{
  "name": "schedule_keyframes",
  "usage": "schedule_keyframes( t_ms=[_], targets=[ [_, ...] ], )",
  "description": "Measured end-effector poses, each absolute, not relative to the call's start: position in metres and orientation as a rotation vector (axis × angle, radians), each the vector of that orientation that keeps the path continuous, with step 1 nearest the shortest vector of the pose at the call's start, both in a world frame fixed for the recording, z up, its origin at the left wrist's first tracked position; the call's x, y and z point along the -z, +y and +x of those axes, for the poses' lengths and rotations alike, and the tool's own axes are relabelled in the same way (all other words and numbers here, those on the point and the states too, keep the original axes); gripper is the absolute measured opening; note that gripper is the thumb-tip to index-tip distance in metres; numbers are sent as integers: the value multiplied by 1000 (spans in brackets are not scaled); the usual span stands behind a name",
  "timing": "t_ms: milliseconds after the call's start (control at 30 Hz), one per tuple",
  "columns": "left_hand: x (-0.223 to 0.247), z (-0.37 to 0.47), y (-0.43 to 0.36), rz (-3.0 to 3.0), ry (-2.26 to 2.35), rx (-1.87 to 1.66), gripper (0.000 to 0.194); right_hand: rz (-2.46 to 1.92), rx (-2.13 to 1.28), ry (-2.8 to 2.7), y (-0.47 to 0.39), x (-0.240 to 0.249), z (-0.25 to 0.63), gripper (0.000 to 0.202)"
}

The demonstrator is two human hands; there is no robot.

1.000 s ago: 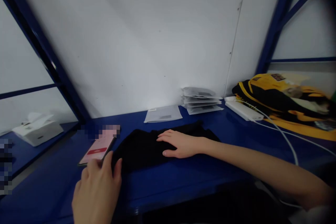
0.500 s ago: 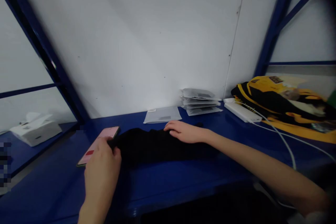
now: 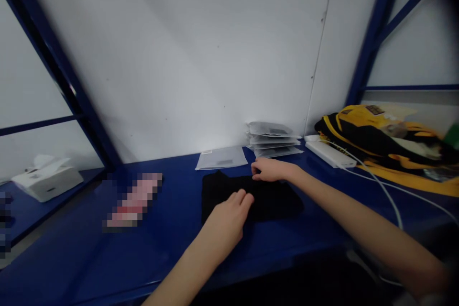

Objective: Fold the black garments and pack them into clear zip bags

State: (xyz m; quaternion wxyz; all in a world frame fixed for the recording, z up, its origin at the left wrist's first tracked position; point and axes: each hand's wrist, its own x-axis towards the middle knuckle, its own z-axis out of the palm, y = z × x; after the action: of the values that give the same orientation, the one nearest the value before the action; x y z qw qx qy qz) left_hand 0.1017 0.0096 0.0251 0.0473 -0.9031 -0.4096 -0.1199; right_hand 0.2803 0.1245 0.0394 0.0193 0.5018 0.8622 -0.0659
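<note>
A soft black cloth, folded into a compact shape, lies on the blue table; its dark surface hides what kind of garment or fabric it is. Over its middle, my left hand has its fingers bent together on the fabric. My right hand is at the cloth's far edge, with thumb and fingers curled down onto it. Just behind the cloth lies a flat frosted zip bag. Beside that bag stands a stack of similar filled bags, close to my right fingers.
On the blue table, a pixelated pink-screened phone lies to the left. A tissue box is farther left. At the right are a white power bank with cables and a yellow-black bag. A white wall stands behind.
My left hand has carried the cloth's left end rightward, folding it over, and uncovered the table beside the phone. My right hand has shifted slightly right and toward the back.
</note>
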Motion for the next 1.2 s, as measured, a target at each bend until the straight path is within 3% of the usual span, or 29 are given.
schedule_keyframes(
  t_ms=[67,233,367,467,800,933,1200],
  targets=[
    [-23,99,7,-2867,-1182,350,30,1557,213,2668,126,-38,281,19],
    [-29,76,9,-2583,-1472,750,30,1573,266,2638,125,-42,285,23],
    [-28,60,14,-2520,-1618,644,35,1586,380,2535,123,-50,292,34],
    [-21,58,14,-2651,-1587,561,22,1580,361,2480,124,-50,295,42],
    [-28,54,3,-2928,-1568,700,19,1618,312,2419,124,-43,292,47],
    [-32,54,7,-2640,-1743,866,20,1630,309,2400,122,-46,292,51],
    [-18,64,12,-2190,-2204,328,35,1594,550,2306,141,-57,324,44]
  ],
)
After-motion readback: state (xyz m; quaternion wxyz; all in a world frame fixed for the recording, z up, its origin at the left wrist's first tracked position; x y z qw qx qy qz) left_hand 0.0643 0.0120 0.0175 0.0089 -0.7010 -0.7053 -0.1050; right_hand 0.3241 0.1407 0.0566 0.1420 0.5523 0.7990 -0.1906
